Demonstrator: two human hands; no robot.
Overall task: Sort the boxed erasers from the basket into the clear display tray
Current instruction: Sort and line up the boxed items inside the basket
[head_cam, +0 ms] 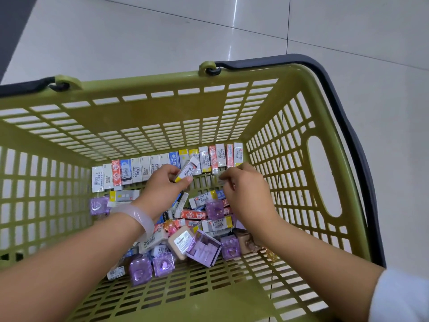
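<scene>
- The right hand [249,191] is curled over the pile with its back to us; whether the fingertips pinch anything is hidden.
- The left hand [162,185] pinches one eraser [187,171], tilted, just in front of the row [167,166] standing along the basket's [139,126] far wall.
- Loose boxes [197,219] and purple cases [141,270] lie heaped on the basket floor beneath both wrists.
</scene>
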